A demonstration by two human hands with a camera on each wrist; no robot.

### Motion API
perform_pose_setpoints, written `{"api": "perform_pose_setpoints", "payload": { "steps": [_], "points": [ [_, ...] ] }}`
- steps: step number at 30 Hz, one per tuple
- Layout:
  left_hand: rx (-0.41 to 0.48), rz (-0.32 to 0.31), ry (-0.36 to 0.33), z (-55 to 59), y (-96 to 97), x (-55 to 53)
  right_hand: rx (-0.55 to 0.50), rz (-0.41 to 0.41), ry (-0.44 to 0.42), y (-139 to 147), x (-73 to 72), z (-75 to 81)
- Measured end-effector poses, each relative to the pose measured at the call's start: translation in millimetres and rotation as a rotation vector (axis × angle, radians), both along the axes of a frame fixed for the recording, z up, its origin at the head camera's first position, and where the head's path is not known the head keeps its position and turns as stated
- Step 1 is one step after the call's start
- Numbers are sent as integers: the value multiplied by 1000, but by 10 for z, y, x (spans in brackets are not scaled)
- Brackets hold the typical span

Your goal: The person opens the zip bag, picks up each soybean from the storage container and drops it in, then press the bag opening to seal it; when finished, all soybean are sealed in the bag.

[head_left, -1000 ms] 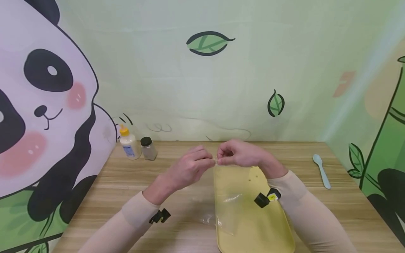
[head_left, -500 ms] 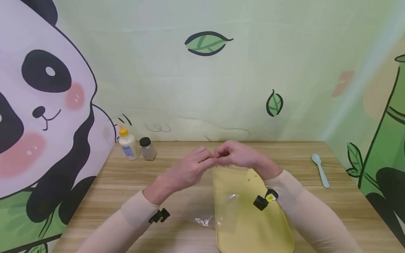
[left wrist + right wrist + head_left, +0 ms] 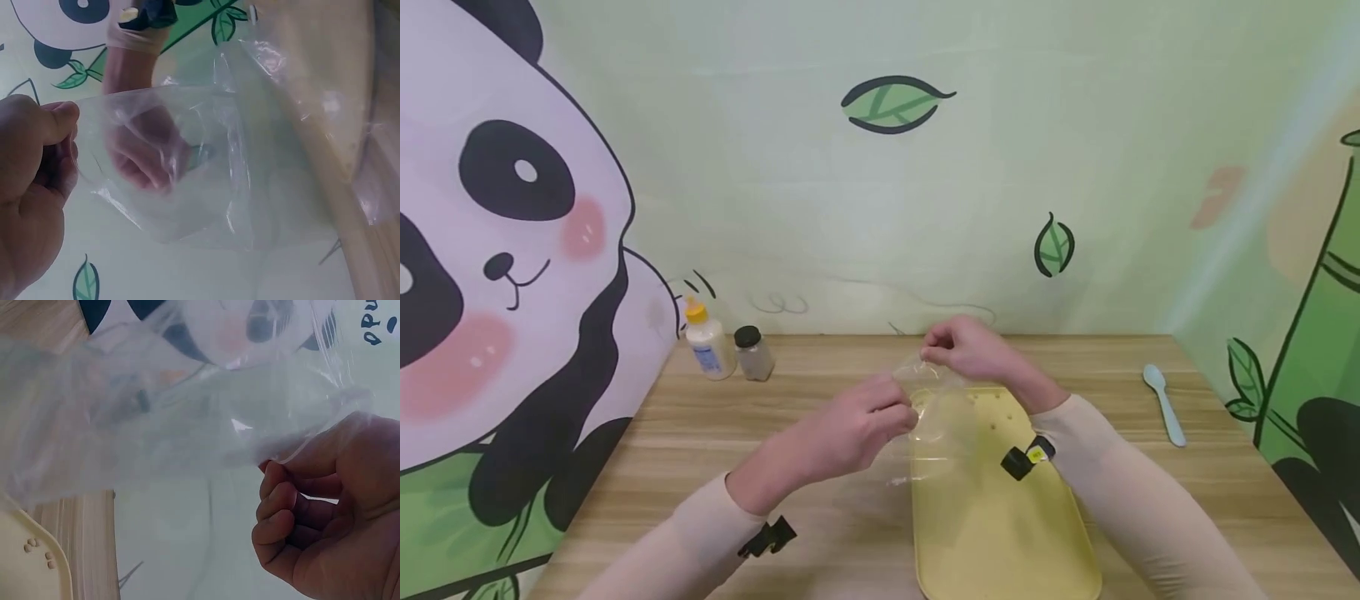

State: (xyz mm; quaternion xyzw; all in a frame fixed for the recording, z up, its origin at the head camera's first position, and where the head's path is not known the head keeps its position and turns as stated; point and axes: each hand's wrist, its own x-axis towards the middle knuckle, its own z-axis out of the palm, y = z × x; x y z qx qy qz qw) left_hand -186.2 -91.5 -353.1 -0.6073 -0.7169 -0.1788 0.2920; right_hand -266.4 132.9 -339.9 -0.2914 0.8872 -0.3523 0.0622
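A clear plastic bag (image 3: 936,417) is stretched between my two hands above the far left part of a yellow tray (image 3: 1007,533). My left hand (image 3: 853,429) pinches the bag's near left edge; in the left wrist view, thumb and fingers grip its rim. Farther back and higher, my right hand (image 3: 973,348) pinches the opposite edge between thumb and index finger, its other fingers curled. The mouth of the bag gapes between the hands, and through the film (image 3: 206,206) in the left wrist view the right hand shows. I see nothing inside the bag.
A white bottle (image 3: 709,350) with an orange cap and a black-lidded clear jar (image 3: 754,357) stand at the back left. A pale blue spoon (image 3: 1165,406) lies at the right. Small tan spots (image 3: 39,551) dot the tray's far end. A printed cloth (image 3: 775,167) hangs behind.
My hands, together at the bag's edge before, have moved apart. The left went down and nearer, the right slightly up and away, and the bag's mouth has spread open.
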Motion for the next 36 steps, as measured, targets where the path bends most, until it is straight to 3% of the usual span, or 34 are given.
{"api": "perform_pose_setpoints", "payload": {
  "steps": [6,11,17,24,30,36],
  "points": [
    [-1,3,-22,61,-103,196,24,-12,69,-94,-23,-5],
    [16,-45,-61,165,-163,325,24,18,128,-179,-4,35],
    [29,-68,-57,247,-191,437,3,14,164,-261,46,84],
    [47,-72,-63,312,-195,450,8,19,158,-301,65,103],
    [35,-42,-93,359,-210,429,5,37,99,-297,71,82],
    [3,-34,-211,385,-266,417,0,46,71,-290,92,85]
  ]
}}
